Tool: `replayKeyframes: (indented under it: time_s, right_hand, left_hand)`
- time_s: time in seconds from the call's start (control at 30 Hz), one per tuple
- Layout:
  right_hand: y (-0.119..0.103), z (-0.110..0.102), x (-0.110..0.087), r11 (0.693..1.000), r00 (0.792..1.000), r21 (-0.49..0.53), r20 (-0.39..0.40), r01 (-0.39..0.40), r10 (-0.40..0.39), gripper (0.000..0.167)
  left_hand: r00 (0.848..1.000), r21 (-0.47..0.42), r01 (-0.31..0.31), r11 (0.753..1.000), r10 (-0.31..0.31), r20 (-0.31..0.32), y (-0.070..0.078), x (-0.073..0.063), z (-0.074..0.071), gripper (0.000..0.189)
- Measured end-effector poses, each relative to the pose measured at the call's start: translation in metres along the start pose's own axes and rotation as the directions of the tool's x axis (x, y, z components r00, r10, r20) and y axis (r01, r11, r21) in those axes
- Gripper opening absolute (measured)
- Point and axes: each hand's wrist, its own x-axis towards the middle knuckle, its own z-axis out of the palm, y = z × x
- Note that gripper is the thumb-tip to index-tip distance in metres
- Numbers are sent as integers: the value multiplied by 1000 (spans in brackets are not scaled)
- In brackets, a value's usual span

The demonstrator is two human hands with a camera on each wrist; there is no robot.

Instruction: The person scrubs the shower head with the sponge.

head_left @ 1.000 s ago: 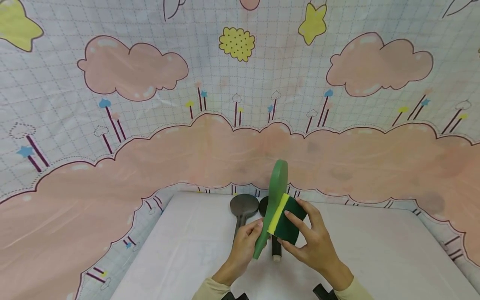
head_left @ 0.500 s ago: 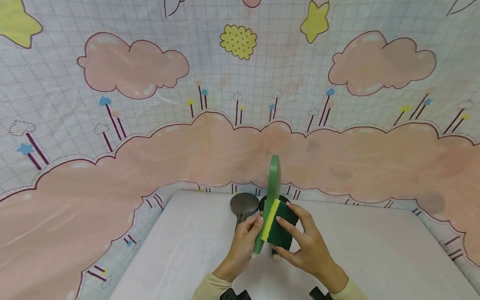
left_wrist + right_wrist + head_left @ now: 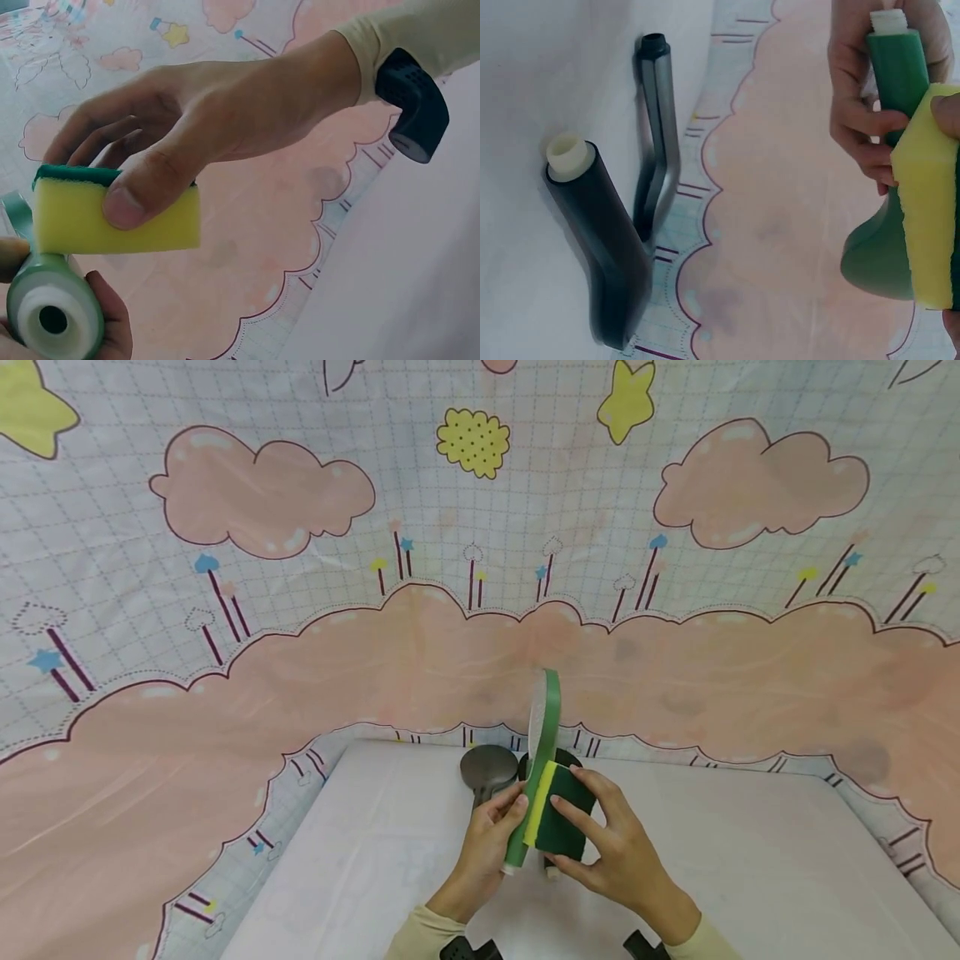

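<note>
A green shower head (image 3: 550, 718) stands nearly upright above the table, turned almost edge-on, its pale face just showing on the left. My left hand (image 3: 483, 847) grips its handle. The white threaded end (image 3: 889, 21) of that handle shows in the right wrist view; in the left wrist view its hollow opening is visible. My right hand (image 3: 633, 852) holds a yellow and dark green sponge (image 3: 564, 822) between thumb and fingers. The sponge's yellow side (image 3: 116, 217) lies against the shower head's handle.
Behind the hands, a grey shower head (image 3: 487, 768) and a black shower head (image 3: 570, 757) lie on the white table (image 3: 360, 860). The black one is partly hidden by the sponge. A patterned cloth (image 3: 450, 668) hangs beyond the table's far edge.
Sponge and right hand have moved left and slightly down along the shower head. The shower head has shifted a little left and turned, so its pale face now shows.
</note>
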Motion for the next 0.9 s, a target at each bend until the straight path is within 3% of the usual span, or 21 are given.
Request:
replayKeyframes:
  time_s: [0.27,0.5,0.9]
  right_hand:
    - [8,-5,4,997,999,-71,38,17,-15,60]
    - [13,-9,6,992,997,-122,79,30,-21,60]
    - [11,-7,4,996,995,-90,99,-12,21,63]
  left_hand:
    - [1000,69,-8,998,10,-29,-1,-2,1,58]
    - [998,81,24,996,-19,-64,-5,-1,-1,60]
    - [998,58,28,998,-25,-53,-7,-1,-3,63]
